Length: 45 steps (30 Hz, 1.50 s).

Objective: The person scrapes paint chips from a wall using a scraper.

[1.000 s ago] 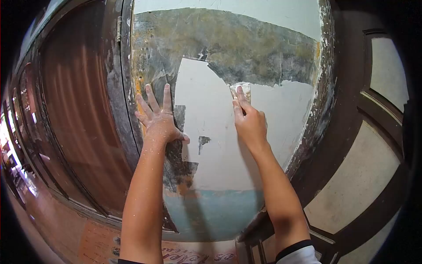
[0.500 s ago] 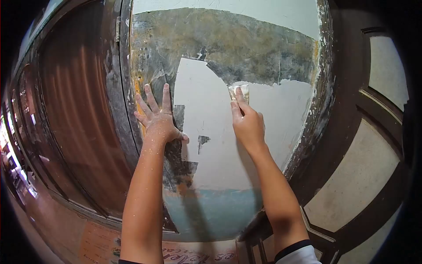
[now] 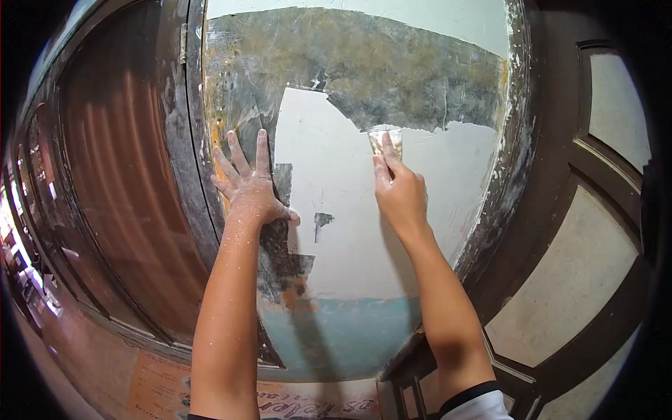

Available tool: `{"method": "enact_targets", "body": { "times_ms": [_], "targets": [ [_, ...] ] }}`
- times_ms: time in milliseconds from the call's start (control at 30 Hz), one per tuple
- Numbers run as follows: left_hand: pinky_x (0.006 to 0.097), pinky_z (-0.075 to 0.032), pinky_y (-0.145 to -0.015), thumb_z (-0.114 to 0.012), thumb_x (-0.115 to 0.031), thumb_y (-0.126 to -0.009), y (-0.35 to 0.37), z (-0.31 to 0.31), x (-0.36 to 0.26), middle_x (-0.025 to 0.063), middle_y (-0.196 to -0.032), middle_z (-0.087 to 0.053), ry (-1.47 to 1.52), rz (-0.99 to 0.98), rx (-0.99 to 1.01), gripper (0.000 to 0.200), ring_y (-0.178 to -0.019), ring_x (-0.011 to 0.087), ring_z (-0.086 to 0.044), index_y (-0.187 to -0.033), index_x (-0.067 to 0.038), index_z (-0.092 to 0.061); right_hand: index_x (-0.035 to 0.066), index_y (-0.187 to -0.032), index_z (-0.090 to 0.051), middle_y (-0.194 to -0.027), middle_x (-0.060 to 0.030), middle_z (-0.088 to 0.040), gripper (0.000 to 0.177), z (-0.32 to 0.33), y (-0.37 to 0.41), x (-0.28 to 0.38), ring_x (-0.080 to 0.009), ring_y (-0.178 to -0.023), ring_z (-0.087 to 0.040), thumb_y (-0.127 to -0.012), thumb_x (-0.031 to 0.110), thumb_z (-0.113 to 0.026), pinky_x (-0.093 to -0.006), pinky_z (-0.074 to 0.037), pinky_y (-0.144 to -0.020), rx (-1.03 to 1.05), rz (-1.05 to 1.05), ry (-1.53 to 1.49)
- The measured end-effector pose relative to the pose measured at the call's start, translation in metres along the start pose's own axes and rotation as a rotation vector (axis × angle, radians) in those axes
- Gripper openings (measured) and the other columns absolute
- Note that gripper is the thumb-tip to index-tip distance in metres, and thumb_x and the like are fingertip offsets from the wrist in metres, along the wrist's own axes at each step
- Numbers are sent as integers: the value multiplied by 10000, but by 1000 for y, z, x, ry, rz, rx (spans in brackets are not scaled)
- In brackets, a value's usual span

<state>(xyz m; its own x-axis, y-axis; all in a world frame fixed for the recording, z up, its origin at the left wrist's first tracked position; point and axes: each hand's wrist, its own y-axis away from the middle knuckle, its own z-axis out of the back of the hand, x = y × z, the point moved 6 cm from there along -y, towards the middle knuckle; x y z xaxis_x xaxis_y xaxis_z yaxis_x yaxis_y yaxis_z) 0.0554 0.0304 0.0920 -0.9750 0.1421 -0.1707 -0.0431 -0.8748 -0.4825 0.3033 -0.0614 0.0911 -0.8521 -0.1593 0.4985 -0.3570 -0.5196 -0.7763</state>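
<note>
your right hand (image 3: 400, 199): fingers wrapped round scraper (image 3: 386, 140), blade at top edge of pale coat (image 3: 350, 231) on wall panel (image 3: 392, 63). left hand (image 3: 252, 192) flat on panel, fingers (image 3: 262, 150) spread. likely upper band stripped; large middle patch left.

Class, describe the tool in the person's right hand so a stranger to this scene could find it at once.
Find the tall wall panel between dark wooden frames, part bare and dark, part pale paint. At that paint's upper edge the right hand presses a small scraper to the wall. It is the only tool in view, a flat pale blade, unlike the empty left hand.
</note>
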Motion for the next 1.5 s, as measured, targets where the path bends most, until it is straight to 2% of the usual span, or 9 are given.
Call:
{"method": "enact_targets", "body": {
  "times_ms": [367,433,600,700,833,1000,1367,1400,1500],
  "targets": [
    [786,-130,-1170,-1048,-494,-375,3,5,-1,278,-1674,284,40,1,20,1769,-1529,563,217,-1668,-289,141,171,-1403,-646,-792,-239,-698,401,9,-7,2,-454,-699,-661,-1038,329,-591,-486,-509,-670,-17,5,50],
    [789,-128,-1168,-1049,-490,-371,5,1,-2,282,-1673,283,35,3,22,1770,-1529,564,215,-1670,-286,135,286,-1474,-588,-715,-227,-696,448,5,-8,-4,-489,-739,-677,-1034,372,-573,-576,-537,-740,-11,7,16],
    [793,-117,-1167,-1052,-484,-361,5,4,-1,287,-1673,277,61,-5,-3,1777,-1529,563,216,-1670,-290,134,157,-1145,-761,-753,-245,-707,304,3,-12,-8,-501,-744,-675,-1036,368,-572,-580,-531,-711,-16,2,25],
    [792,-118,-1168,-1054,-479,-358,4,2,-2,287,-1678,265,46,7,10,1780,-1531,564,210,-1670,-289,135,148,-1137,-761,-757,-242,-709,308,10,-20,6,-499,-747,-677,-1034,371,-575,-587,-533,-721,-20,15,26],
    [789,-129,-1169,-1050,-494,-377,4,4,-2,286,-1677,268,25,7,-7,1769,-1532,565,203,-1667,-291,143,114,-1340,-679,-803,-266,-693,376,13,-5,0,-447,-697,-660,-1034,314,-590,-490,-506,-685,-3,3,7],
    [777,-145,-1173,-1045,-519,-391,5,5,-4,285,-1676,273,12,18,34,1769,-1532,562,208,-1664,-287,161,152,-1390,-654,-805,-259,-707,404,12,-21,5,-475,-780,-682,-1031,324,-588,-512,-524,-721,20,24,84],
    [779,-122,-1175,-1043,-524,-384,1,3,-3,287,-1664,302,11,25,38,1778,-1523,558,240,-1662,-269,167,221,-1305,-713,-803,-274,-717,344,20,-3,-12,-502,-808,-699,-1034,375,-566,-601,-549,-775,13,-54,31],
    [778,-118,-1176,-1043,-525,-385,2,3,-2,286,-1664,301,17,21,38,1779,-1524,555,242,-1662,-269,169,88,-1246,-726,-847,-258,-714,320,22,-6,-19,-481,-734,-659,-1036,286,-589,-508,-511,-682,-17,-6,95],
    [773,-110,-1179,-1044,-521,-386,5,6,-4,286,-1664,304,41,12,47,1781,-1526,548,244,-1660,-266,174,81,-1221,-744,-956,-272,-720,306,35,-11,-32,-492,-790,-664,-1039,270,-586,-497,-524,-707,-123,41,23]
  ]
}}
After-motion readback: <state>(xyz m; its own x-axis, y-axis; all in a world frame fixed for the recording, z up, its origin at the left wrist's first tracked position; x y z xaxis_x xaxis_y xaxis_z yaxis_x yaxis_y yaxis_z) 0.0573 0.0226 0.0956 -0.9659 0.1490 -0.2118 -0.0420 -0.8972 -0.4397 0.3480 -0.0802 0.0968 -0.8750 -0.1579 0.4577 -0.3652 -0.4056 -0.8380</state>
